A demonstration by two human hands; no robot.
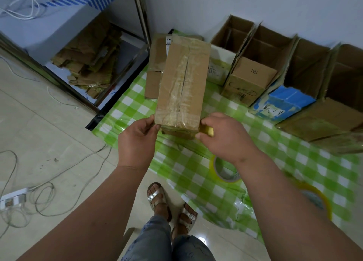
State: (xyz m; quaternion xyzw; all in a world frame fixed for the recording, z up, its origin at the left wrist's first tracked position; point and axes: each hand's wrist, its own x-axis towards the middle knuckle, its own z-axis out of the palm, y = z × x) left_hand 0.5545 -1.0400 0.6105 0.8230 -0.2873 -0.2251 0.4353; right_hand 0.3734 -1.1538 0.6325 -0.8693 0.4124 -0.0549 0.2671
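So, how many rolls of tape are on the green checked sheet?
2. The first roll lies partly behind the wrist of the right hand; the second roll lies farther right, beside that forearm. The arms may hide more.

"SM" on small cardboard box (252, 75)

Both arms stretch forward; left hand (139, 137) pinches, thumb against fingers; right hand (223, 138) curled, gripping.

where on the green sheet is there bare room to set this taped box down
Bare sheet between the tape roll and the blue box, and along its left edge. Crowded by the wall: open cartons.
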